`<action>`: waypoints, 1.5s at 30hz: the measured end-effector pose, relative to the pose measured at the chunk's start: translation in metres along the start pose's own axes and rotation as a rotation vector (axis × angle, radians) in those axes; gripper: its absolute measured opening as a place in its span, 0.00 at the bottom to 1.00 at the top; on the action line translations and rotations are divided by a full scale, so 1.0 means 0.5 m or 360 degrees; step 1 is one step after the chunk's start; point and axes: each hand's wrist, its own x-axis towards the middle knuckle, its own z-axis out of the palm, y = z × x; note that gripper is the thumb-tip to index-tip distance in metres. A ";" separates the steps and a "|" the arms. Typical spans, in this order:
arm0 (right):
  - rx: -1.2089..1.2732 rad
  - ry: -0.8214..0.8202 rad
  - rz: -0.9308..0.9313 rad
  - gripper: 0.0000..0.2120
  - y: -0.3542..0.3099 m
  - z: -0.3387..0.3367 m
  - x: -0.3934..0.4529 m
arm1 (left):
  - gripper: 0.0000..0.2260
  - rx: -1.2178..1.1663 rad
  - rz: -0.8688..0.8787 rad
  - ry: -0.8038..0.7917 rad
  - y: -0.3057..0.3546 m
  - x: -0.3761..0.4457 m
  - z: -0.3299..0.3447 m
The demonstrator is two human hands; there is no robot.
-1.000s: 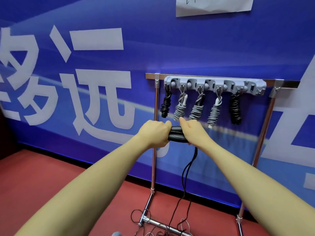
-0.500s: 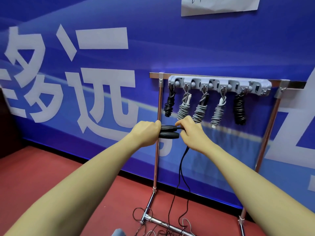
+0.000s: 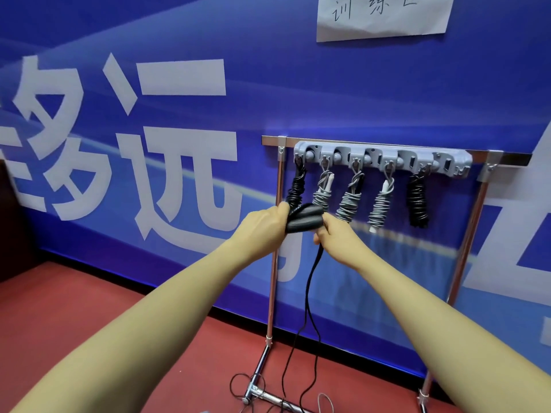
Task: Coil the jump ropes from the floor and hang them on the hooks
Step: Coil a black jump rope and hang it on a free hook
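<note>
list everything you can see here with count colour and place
hung ropes: 5, two black, three grey, coiled on the rack's hooks
held rope: 1, black, handles between both hands, cord trailing to the floor
hook strip: 1, grey, on the rack's top bar
rack: 1, chrome, against the wall
loose cords: count unclear, dark and pale, floor by the rack's foot
paper sign: 1, white, taped high on the wall
banner: 1, blue with white characters, covering the wall
floor: red
left hand: 1, grip on the handles
right hand: 1, grip on the cord by the handles
</note>
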 end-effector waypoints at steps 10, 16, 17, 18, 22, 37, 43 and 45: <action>0.0118 -0.0168 -0.0033 0.05 -0.012 -0.002 -0.015 | 0.05 0.0158 -0.0423 -0.0035 0.005 0.010 0.020; -0.0649 -0.0110 -0.0182 0.03 -0.011 -0.005 -0.014 | 0.05 0.0253 -0.0460 -0.0146 -0.005 -0.004 0.038; -0.0870 0.0017 -0.0363 0.03 -0.012 -0.007 -0.013 | 0.05 0.0273 -0.0450 -0.0170 -0.007 -0.007 0.040; -0.1068 0.0202 -0.0662 0.04 -0.010 -0.008 -0.008 | 0.05 0.0295 -0.0431 -0.0193 -0.008 -0.008 0.040; -0.1526 0.0756 -0.1354 0.11 -0.020 -0.016 0.005 | 0.06 0.0426 -0.0283 -0.0265 -0.009 -0.003 0.028; -0.0222 0.0141 0.0046 0.13 -0.030 -0.064 0.050 | 0.07 0.0311 0.0667 0.0232 -0.016 -0.002 -0.002; -0.0231 0.0054 0.0013 0.11 -0.015 -0.051 0.036 | 0.03 -0.0038 0.0662 0.0671 0.008 -0.002 -0.027; -0.0090 0.0064 0.0059 0.14 -0.029 -0.049 0.021 | 0.06 -0.0148 0.0513 0.0712 0.025 0.003 -0.030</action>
